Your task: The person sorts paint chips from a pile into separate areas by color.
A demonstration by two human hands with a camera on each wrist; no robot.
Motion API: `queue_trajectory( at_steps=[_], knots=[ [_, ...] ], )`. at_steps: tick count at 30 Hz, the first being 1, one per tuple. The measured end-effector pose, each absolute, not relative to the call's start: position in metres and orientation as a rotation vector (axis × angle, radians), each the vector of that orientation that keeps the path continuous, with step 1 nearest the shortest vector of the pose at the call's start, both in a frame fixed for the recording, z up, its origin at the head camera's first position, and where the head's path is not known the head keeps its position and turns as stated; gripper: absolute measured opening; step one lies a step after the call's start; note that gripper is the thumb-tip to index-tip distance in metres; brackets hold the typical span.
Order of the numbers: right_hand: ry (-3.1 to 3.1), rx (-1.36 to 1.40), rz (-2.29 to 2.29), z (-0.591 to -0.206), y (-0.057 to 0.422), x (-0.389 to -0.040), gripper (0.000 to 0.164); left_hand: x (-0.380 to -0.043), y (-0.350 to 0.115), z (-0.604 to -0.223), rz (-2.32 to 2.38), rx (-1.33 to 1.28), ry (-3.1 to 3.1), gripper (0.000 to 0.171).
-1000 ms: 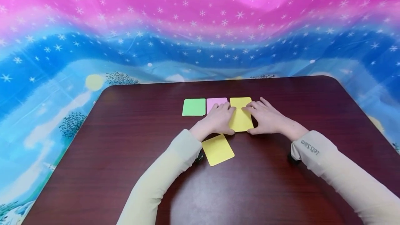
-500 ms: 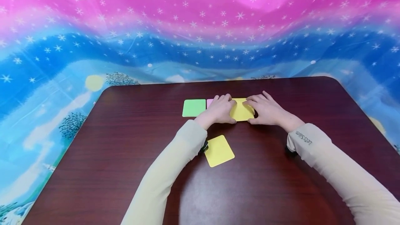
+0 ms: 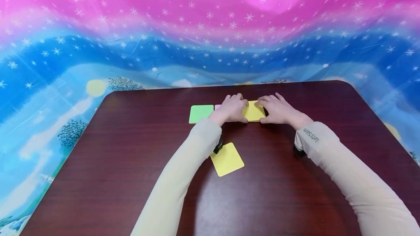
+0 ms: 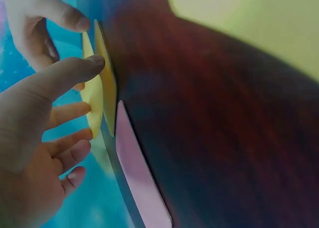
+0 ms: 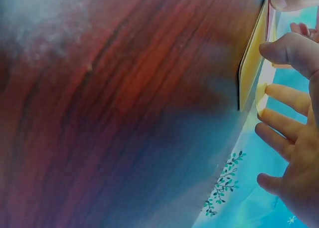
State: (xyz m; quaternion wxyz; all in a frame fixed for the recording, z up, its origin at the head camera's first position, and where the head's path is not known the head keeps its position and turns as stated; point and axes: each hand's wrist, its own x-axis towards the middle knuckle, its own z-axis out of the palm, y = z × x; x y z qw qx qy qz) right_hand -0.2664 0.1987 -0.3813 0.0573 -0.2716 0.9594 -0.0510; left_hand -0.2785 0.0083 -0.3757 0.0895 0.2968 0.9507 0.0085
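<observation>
In the head view my left hand (image 3: 233, 108) and right hand (image 3: 279, 109) hold a yellow square card (image 3: 253, 111) by its opposite sides. Thumbs are at the near edge, fingers toward the far one. From the left wrist, this held card (image 4: 92, 101) shows slightly raised over a second yellow card (image 4: 108, 86) lying on the table. The lower yellow card (image 5: 251, 61) also appears in the right wrist view, just under the thumb. Beside it lies a pink card (image 4: 139, 168), mostly hidden by my left hand in the head view.
A green card (image 3: 201, 114) lies at the left end of the row. Another yellow card (image 3: 227, 159) sits askew nearer me, partly under my left wrist strap. The dark wooden table (image 3: 131, 163) ends at a patterned cloth (image 3: 210, 39) behind.
Both hands have moved away from me, carrying the held yellow card until it overlaps the yellow card in the row. My left hand now covers more of the pink card.
</observation>
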Motion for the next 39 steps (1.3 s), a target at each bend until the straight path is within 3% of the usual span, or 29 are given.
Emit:
queue_trajectory(
  at_steps=[24, 39],
  knots=[
    [2.783, -0.739, -0.265, -0.383, 0.201, -0.268, 0.062, -0.278, -0.001, -0.373, 0.054, 0.879, 2.711, 0.061],
    [2.829, -0.938, -0.260, -0.379, 0.193, -0.241, 0.057, -0.251, -0.042, -0.371, 0.097, 0.973, 2.760, 0.065]
  ],
)
